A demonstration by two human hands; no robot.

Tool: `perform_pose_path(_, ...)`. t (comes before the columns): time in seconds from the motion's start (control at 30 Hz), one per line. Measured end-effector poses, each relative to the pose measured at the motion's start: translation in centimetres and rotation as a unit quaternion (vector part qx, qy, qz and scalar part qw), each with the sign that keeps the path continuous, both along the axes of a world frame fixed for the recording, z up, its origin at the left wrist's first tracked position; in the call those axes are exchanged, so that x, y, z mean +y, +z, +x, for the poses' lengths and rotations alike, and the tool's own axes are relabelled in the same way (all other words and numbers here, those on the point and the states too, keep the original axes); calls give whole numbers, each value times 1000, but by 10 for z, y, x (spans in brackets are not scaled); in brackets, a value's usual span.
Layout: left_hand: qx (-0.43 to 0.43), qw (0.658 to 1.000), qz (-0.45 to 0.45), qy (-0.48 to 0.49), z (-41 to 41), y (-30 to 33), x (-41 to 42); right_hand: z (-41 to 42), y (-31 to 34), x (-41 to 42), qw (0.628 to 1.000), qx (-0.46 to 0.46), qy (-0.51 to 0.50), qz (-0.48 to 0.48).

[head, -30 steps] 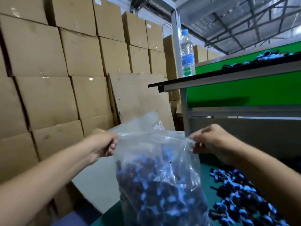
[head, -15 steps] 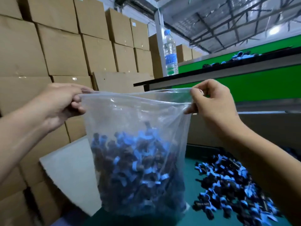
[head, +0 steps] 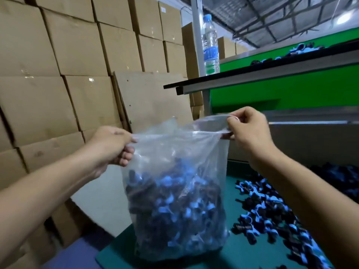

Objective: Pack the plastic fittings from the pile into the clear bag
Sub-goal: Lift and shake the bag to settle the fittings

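Clear bag (head: 174, 152), thin crinkled film, stands on teal worktop (head: 223, 257) near its left edge, lower half filled with black-and-blue plastic fittings (head: 174, 214). Left hand (head: 110, 146) and right hand (head: 246, 131) each pinch its rim. Loose pile (head: 272, 216) lies right; cardboard boxes (head: 68, 55) stacked behind.

Half-full clear bag (head: 174, 156) beside fittings pile (head: 272, 214)

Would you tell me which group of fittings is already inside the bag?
The heap between the hands, seen through the clear bag; the pile to its right lies loose on the green table.
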State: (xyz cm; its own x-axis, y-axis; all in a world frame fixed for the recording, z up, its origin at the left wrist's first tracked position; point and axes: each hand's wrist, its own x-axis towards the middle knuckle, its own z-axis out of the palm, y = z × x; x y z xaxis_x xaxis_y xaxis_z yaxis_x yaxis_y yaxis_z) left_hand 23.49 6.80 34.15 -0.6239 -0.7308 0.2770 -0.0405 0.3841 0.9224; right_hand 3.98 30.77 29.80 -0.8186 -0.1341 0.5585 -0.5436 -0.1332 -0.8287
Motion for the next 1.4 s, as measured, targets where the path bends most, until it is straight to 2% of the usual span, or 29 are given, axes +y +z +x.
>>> perform_pose_path(0.03, -36, 999, 19, -4, -2, -7, 0, -1, -10, -6, 999, -30, 8, 32)
perform_pose_path(0.07, -36, 999, 31, 1, -3, -8, -3, -2, -17, -9, 997, -52, 17, 58)
perform_pose_path(0.2, 102, 993, 34, 43, -5, 16, -21, -13, 5, -9, 999, -34, 11, 29)
perform_pose_path(0.27, 134, 989, 48, 31, -9, 7, -18, -11, 15, -7, 999, -23, 26, 6)
perform_pose_path(0.33, 94, 994, 54, -4, -11, -7, -15, -4, 3, -6, 999, -36, 33, 15)
perform_pose_path(0.4, 65, 996, 55, -5, -6, -9, -22, 1, -15, -2, 991, -89, 71, 74)
perform_pose_path(0.47, 78, 995, 55, 14, -7, -4, -37, -7, -21, 7, 963, -161, 152, 151)
perform_pose_path(0.5, 89, 994, 58, 22, -10, -5, -42, -12, -16, 11, 937, -178, 200, 223)
perform_pose_path(0.57, 95, 992, 79, 22, -25, -11, -46, -23, -3, 15, 864, -169, 281, 382)
perform_pose_path(0.6, 81, 993, 90, 12, -36, -15, -47, -30, 4, 14, 842, -152, 286, 431)
perform_pose_path(0.63, 58, 993, 100, 0, -50, -17, -47, -38, 10, 8, 841, -132, 257, 457)
perform_pose_path(0.73, 28, 994, 103, -3, -95, -7, -61, -70, 27, -22, 896, -47, 62, 437)
perform_pose_path(0.87, 134, 985, 108, 25, -146, 29, -74, -109, 68, -56, 965, -67, 42, 250)
perform_pose_path(0.97, 184, 980, 76, 12, -162, 47, -80, -128, 90, -65, 985, -55, 30, 159)
perform_pose_path(1.07, 212, 976, 35, -20, -165, 43, -84, -135, 77, -58, 997, -35, -18, 70)
perform_pose_path(1.13, 245, 968, 12, -52, -158, 17, -78, -124, 43, -46, 996, 21, -72, 48)
perform_pose_path(1.23, 234, 968, -9, -88, -140, -61, -62, -85, -30, -25, 978, 108, -121, 128)
perform_pose_path(1.33, 185, 978, 26, -91, -116, -160, -39, -36, -105, -7, 960, 117, -143, 212)
perform_pose_path(1.4, 189, 977, 44, -89, -93, -210, -14, 1, -149, -2, 964, 86, -143, 208)
